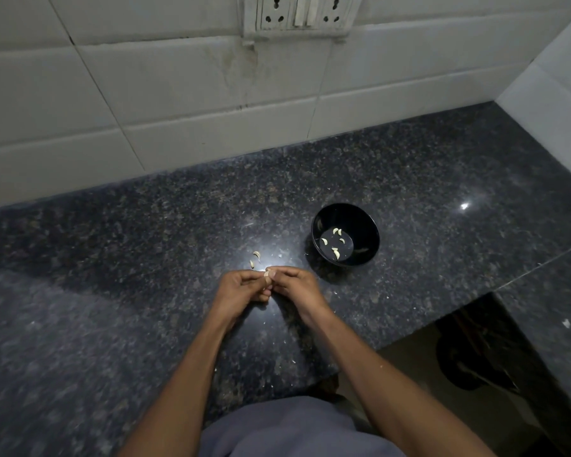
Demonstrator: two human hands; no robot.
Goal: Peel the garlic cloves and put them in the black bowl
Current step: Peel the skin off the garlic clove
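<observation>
Garlic cloves (335, 245), several pale peeled ones, lie scattered on the bottom of a black bowl (366, 225) standing on the dark speckled desk (145, 258), just beyond and to the right of the hands. The left hand (241, 288) and right hand (297, 285) meet fingertip to fingertip, together pinching one garlic clove (266, 274); its direction is too small to tell. Two loose cloves (255, 258) lie just beyond the left hand.

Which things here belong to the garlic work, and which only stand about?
For the job: black bowl, peeled cloves inside it, clove pinched by left hand and right hand, loose cloves on counter.
Lying about: wall socket.
</observation>
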